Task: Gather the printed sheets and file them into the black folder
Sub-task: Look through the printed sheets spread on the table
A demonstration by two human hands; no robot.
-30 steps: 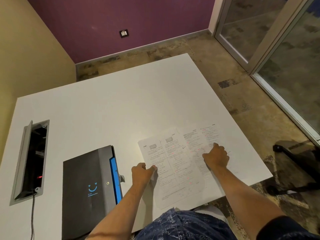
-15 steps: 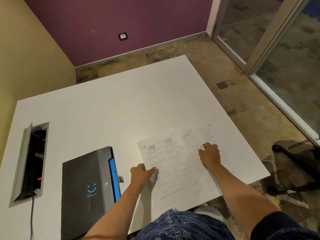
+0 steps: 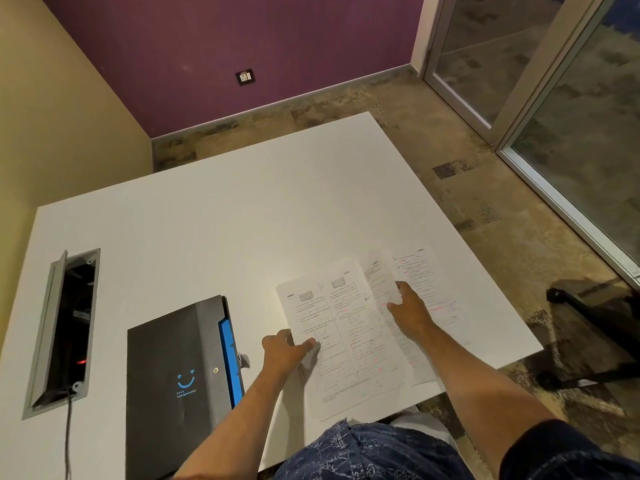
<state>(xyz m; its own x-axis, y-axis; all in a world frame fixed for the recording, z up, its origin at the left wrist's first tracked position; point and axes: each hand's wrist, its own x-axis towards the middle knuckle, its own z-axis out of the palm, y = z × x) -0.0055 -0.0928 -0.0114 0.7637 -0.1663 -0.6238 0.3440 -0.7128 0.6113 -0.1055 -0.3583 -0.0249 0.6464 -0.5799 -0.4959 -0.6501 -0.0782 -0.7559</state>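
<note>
1. The left hand [image 3: 284,351] was curled nearly closed. Its thumb lay on top of the left edge of the sheets [image 3: 349,344], with the fingers bent against that edge; a pinch on the leftmost sheet was indicated, though the underside of the paper was hidden.

2. The right hand [image 3: 410,311] lay palm-down on the sheets, to the right of the left hand and farther from the body. Its fingers were loosely bent rather than spread, with the tips at a sheet whose left edge stood raised off the pile. Whether the fingers gripped that raised sheet or only pressed against it could not be determined.

3. The sheets lay fanned and overlapping on the table [image 3: 242,220], between and under both hands. One sheet extended to the right of the right hand. The near edges of the sheets reached the table's front edge, just ahead of the person's lap.

4. The folder [image 3: 166,382] lay closed and flat on the table, just left of the left hand and not touched by it. A blue strip [image 3: 229,358] showed along the folder's right side, the side facing the left hand.

5. A cable box [image 3: 64,327], recessed in the table with its lid raised, sat well to the left of the folder, apart from both hands.
</note>
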